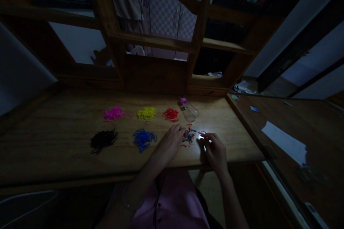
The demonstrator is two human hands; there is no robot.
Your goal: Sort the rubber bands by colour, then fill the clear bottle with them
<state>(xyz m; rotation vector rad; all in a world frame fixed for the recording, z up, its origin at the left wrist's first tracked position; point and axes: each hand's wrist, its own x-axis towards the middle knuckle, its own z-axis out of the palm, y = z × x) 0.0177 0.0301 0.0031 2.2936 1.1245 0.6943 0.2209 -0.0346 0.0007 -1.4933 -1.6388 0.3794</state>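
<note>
My left hand (173,139) reaches in from the left, its fingers bent and pressed together at the edge of a small mixed pile of red and blue rubber bands (190,137). Whatever is between those fingertips is hidden. On the other side of that pile, my right hand (216,150) is closed in a pinch, with a small reddish and dark rubber band (202,133) at its fingertips. Left of my hands lie sorted heaps: blue bands (143,139), black bands (104,139), pink bands (114,113), yellow bands (146,113) and red bands (170,114).
Just behind the mixed pile, a clear bottle with a pink cap (189,110) lies on its side. The wooden desk (67,121) backs onto a shelf frame (156,75). To the right, a lower brown surface holds a white paper (285,143) and a small blue card (254,109).
</note>
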